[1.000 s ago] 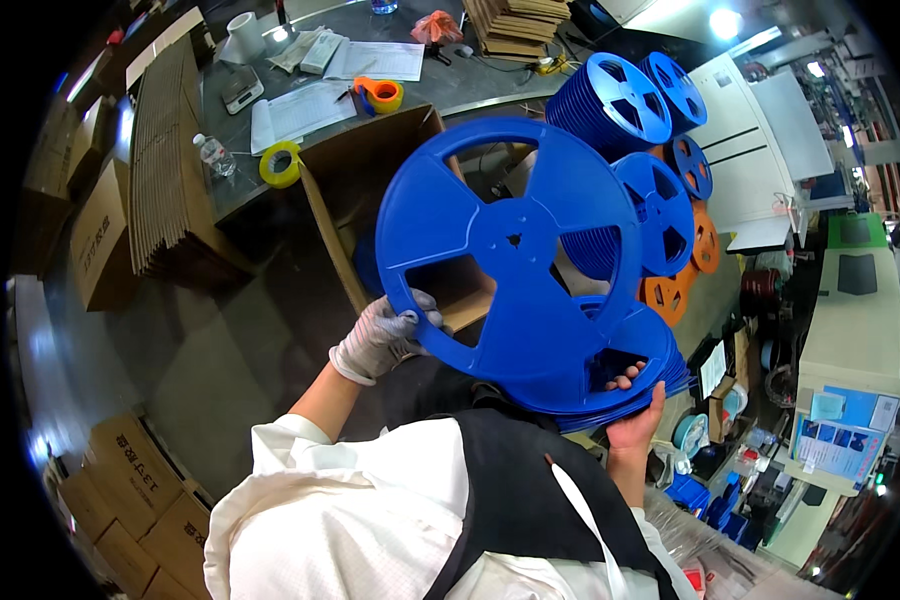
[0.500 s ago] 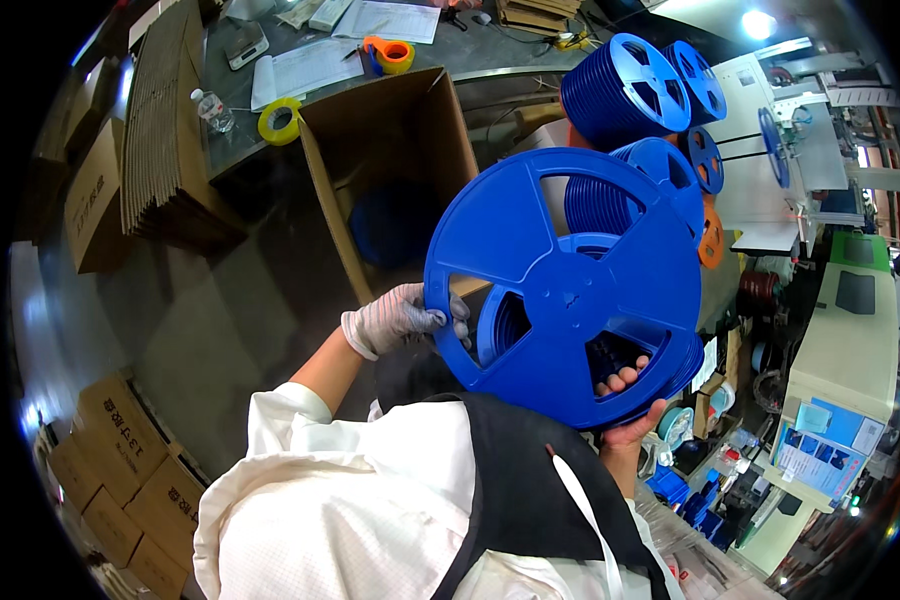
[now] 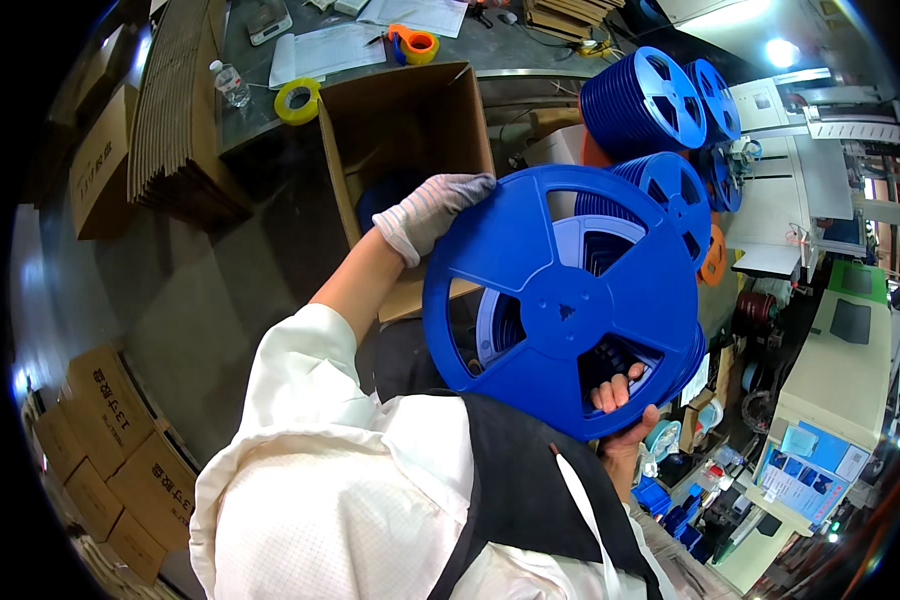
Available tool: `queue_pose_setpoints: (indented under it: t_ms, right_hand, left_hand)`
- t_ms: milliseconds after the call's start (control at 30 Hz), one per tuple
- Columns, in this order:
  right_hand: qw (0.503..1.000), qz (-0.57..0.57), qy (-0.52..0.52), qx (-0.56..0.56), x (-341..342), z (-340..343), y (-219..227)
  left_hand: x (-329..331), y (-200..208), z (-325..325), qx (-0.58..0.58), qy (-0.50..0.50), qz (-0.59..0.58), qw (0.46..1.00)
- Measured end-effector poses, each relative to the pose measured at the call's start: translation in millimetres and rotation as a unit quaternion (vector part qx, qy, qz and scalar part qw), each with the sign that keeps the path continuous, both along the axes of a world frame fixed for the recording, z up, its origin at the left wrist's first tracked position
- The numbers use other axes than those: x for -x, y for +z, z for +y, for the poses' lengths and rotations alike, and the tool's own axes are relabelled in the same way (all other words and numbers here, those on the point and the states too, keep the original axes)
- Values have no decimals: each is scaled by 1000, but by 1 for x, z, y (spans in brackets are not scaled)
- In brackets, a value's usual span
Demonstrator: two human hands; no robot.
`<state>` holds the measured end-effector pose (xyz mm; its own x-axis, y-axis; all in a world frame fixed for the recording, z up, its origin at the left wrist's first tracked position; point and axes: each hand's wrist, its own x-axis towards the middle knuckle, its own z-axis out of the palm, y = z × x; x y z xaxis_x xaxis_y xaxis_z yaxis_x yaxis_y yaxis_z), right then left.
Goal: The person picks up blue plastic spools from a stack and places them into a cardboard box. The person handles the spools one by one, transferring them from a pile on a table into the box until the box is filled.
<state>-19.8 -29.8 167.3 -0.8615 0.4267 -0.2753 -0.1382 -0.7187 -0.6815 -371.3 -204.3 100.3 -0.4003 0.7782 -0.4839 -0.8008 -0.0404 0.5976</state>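
Note:
In front of me is a stack of large blue plastic reels (image 3: pixel 635 300), its front disc facing up with wide windows around a hub. My gloved left hand (image 3: pixel 433 212) lies at the disc's upper left rim, fingers together and bent over the edge. At the lower right, my bare right hand (image 3: pixel 622 405) grips the stack, its fingers through a window and its thumb outside the rim. More reel edges show behind the front disc. Beyond my left hand stands an open cardboard box (image 3: pixel 420 100) with a blue reel (image 3: pixel 385 192) inside, mostly in shadow.
More blue reel stacks (image 3: pixel 635 105) stand at the far right, beside an orange reel (image 3: pixel 713 255). Yellow tape (image 3: pixel 297 101), papers (image 3: pixel 325 55) and a bottle (image 3: pixel 232 84) lie on the workbench. Flattened cartons (image 3: pixel 175 110) stand left; closed boxes (image 3: pixel 110 430) are piled lower left. Machinery (image 3: pixel 835 350) lines the right.
My left hand has moved up along the rim, from the disc's left side to its upper left. The front disc has turned a little. My right hand keeps its hold.

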Motion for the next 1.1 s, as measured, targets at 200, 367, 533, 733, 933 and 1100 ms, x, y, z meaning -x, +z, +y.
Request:
queue_pose_setpoints:
  t_ms: [200, 367, 533, 733, 933, 1100]
  right_hand:
    - [999, -13, -39, -31, -9, -6, 2]
    - [998, -5, -64, -27, -14, -3, -3]
    - [997, -17, -74, -28, -6, -3, 1]
    - [959, -190, -205, -32, 13, 5, -13]
    - [977, -135, -162, 2, 0, 11, -23]
    - [969, -164, -186, 12, -8, 10, -26]
  left_hand:
    - [-59, -61, -43, -2, 59, 118, 991]
    - [-108, -12, -74, -42, 57, -185, 980]
    - [-123, 0, -72, -31, 43, -186, 981]
    - [-70, -19, -72, -54, 117, -81, 988]
    - [-50, -48, -100, -42, 188, -56, 980]
    - [-48, -69, -119, -3, 225, -70, 972]
